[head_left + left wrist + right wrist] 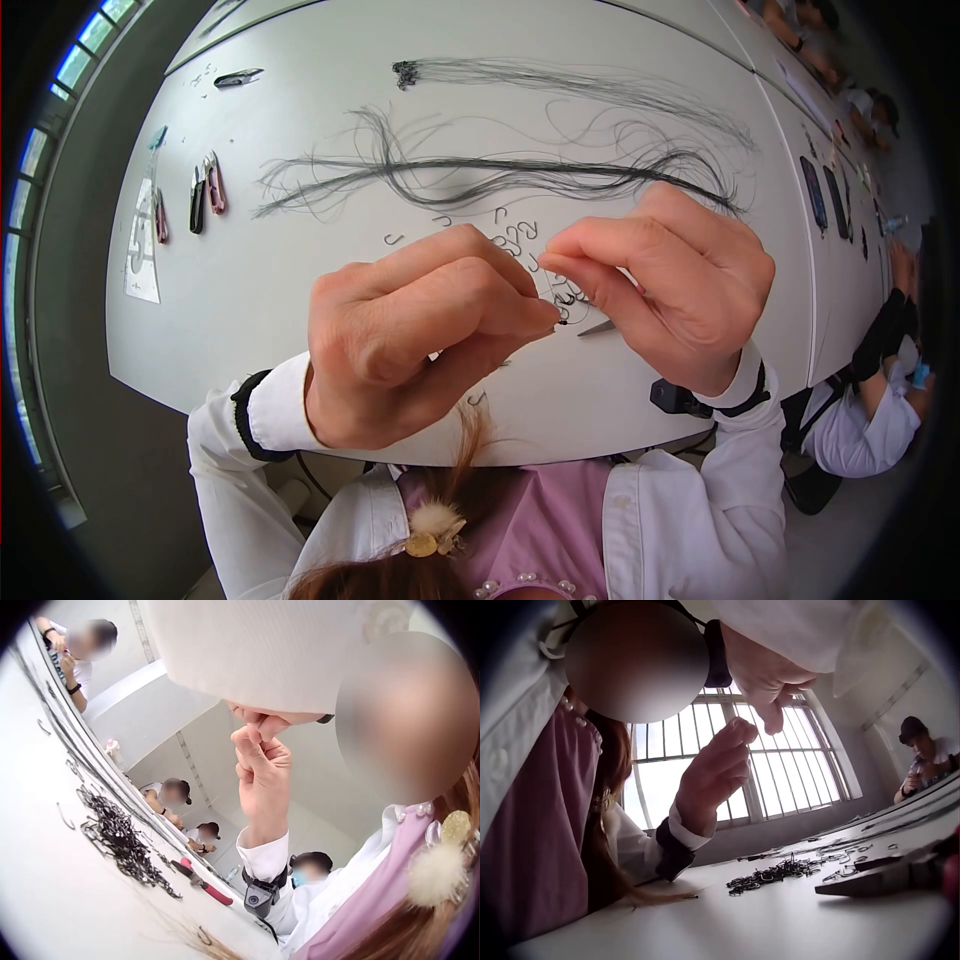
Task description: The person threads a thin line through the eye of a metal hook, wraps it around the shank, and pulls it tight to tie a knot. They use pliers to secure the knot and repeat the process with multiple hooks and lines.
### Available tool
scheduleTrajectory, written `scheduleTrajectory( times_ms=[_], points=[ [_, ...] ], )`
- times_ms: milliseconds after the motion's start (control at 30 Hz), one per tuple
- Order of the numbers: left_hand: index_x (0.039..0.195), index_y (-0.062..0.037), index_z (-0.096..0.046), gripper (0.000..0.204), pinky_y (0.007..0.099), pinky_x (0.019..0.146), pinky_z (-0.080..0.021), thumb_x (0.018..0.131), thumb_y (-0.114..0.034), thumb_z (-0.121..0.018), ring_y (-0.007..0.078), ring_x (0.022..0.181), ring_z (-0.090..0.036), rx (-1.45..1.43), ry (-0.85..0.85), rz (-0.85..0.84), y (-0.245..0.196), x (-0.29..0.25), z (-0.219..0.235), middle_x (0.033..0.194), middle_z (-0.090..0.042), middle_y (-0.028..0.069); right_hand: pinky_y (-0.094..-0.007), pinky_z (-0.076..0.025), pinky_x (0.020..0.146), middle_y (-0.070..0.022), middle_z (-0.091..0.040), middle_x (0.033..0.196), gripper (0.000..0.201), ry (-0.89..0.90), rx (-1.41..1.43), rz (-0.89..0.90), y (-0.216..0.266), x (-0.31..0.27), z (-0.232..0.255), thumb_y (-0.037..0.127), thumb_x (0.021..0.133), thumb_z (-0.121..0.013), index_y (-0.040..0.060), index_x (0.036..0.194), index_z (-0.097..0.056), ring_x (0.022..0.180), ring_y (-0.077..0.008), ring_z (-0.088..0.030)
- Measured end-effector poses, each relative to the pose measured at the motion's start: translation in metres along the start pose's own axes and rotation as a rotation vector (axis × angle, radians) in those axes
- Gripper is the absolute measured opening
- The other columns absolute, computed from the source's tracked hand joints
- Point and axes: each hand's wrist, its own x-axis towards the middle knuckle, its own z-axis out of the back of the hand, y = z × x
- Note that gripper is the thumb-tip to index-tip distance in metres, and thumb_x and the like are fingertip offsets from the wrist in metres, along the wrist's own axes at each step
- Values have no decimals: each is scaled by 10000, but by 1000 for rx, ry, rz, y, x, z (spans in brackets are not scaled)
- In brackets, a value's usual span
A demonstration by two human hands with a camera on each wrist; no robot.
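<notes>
My left hand [415, 325] is raised over the table, thumb and fingers pinching a small dark fish hook [562, 320] at their tips. Close beside it, my right hand [670, 275] pinches a thin line between thumb and forefinger; the line is too fine to follow clearly. In the wrist views both hands' fingertips come near each other above the tabletop. Below them lies a pile of dark fish hooks [124, 840], mostly covered by the hands in the head view. Several loose hooks [515, 237] are scattered just beyond.
Red-handled pliers [202, 883] lie beside the pile. A long bundle of dark line [500, 165] stretches across the table, with hooked lines [405, 73] behind it. Thread snips [215, 183] and a clear ruler [143, 245] lie at left. Other people sit at right.
</notes>
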Motion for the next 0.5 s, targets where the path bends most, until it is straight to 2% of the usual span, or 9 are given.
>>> scheduleTrajectory(
  times_ms=[67,200,267,300,333,367,400,467,500],
  points=[
    [737,-9,-615,157,230,475,-405,647,107,-672,132,554,-547,-2,-23,6,0,0,0,713,-610,94,-228,-327,394,-22,-506,577,180,61,120,-126,3,0,-4,-24,620,-752,32,767,-664,443,-111,-441],
    [761,-4,-608,143,237,500,-402,666,86,-666,136,579,-540,-22,-50,21,3,1,1,728,-604,96,-227,-324,406,-21,-502,570,168,90,308,-207,7,-1,-8,-51,625,-730,20,758,-656,456,-102,-445],
    [781,3,-602,121,236,511,-406,697,77,-651,128,604,-544,-48,-14,31,5,0,5,759,-604,102,-223,-343,426,-18,-521,616,142,183,505,-401,10,-2,-8,-4,665,-741,23,768,-648,483,-83,-452],
    [800,10,-595,100,236,523,-411,729,68,-635,121,628,-547,-76,24,41,5,0,7,789,-604,107,-223,-343,426,-18,-521,616,142,184,505,-397,11,-3,-10,-4,665,-741,23,768,-648,483,-83,-452],
    [800,10,-595,100,236,523,-411,729,68,-635,121,628,-547,-73,21,40,6,-1,7,789,-604,107,-217,-332,436,-15,-529,617,131,197,636,-518,12,-5,-14,1,680,-740,20,775,-652,492,-65,-437],
    [818,18,-588,74,236,525,-414,760,55,-616,112,641,-542,-178,31,119,6,-3,6,816,-600,111,-211,-322,447,-12,-537,617,121,209,767,-640,12,-7,-16,6,695,-739,16,782,-655,502,-47,-421],
    [837,26,-581,51,236,527,-418,791,42,-596,103,655,-537,-284,41,199,6,-4,5,842,-596,115,-211,-322,447,-12,-537,617,121,211,767,-638,11,-8,-18,6,695,-739,16,782,-655,502,-47,-421],
    [848,32,-569,44,226,531,-416,807,34,-584,91,654,-523,-322,62,247,5,-5,6,860,-587,113,-212,-307,445,-1,-532,601,104,231,875,-744,11,-9,-20,12,714,-730,13,789,-659,498,-32,-384],
    [860,38,-557,41,216,536,-415,824,25,-571,79,652,-509,-362,85,296,5,-5,6,877,-577,112,-212,-307,445,-1,-532,601,104,234,877,-741,11,-8,-19,12,714,-730,13,789,-659,498,-32,-384]
  ],
)
